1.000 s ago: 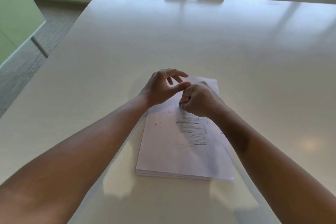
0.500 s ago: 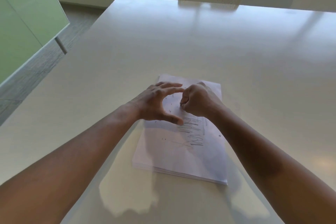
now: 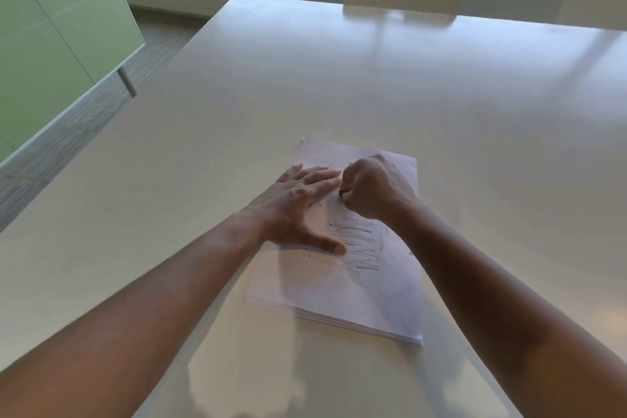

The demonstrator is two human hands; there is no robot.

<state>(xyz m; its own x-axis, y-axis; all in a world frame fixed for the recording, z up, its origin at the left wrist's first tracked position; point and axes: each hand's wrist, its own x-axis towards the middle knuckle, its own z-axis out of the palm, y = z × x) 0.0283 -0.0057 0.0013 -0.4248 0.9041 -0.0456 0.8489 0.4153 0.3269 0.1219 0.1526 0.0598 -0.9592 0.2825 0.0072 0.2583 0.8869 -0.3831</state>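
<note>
Only unreadable scribbles [image 3: 359, 248] on paper [image 3: 339, 295] beside, perhaps, a pencil stub [image 3: 341, 192].

Left hand [image 3: 298, 207] presses paper [image 3: 339, 295]; right hand [image 3: 373, 190] pinches dark bit [image 3: 341, 192].

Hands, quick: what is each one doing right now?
Left hand: open, flat on the paper stack.
Right hand: fingers curled, pinching a small dark object, mostly hidden.

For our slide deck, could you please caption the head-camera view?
Left hand flat on a paper stack while the right hand pinches a small dark object above pencil scribbles.
</note>
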